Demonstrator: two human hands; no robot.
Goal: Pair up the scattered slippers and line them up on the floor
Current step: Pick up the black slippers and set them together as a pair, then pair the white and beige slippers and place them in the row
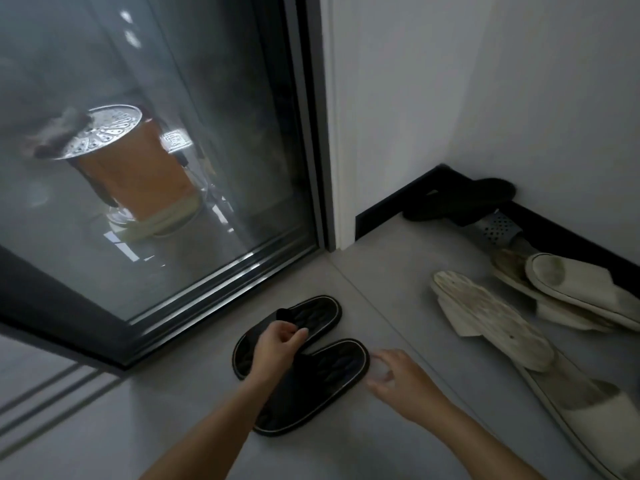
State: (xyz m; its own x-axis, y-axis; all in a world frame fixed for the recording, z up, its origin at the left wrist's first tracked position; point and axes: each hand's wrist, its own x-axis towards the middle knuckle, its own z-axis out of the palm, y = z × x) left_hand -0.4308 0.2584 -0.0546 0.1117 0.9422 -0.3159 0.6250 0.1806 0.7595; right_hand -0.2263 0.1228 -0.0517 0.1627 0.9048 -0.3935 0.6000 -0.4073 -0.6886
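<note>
Two black slippers with pale trim lie side by side on the grey floor, the far one [311, 315] and the near one [332, 372]. My left hand [277, 344] pinches the strap of the far black slipper. Just right of the near slipper's heel hovers my right hand [398, 379], fingers loosely spread and holding nothing. Several cream slippers lie to the right: one upside down [491, 320], one long one [581, 407] under it, and a stacked pair [581, 289] by the wall. A dark pair [460, 199] sits in the corner.
A glass sliding door [156, 168] with a dark frame runs along the left, its track [221, 289] just beyond the black slippers. White walls with black skirting [388, 206] close the corner at right. A perforated grey object [498, 226] lies by the skirting.
</note>
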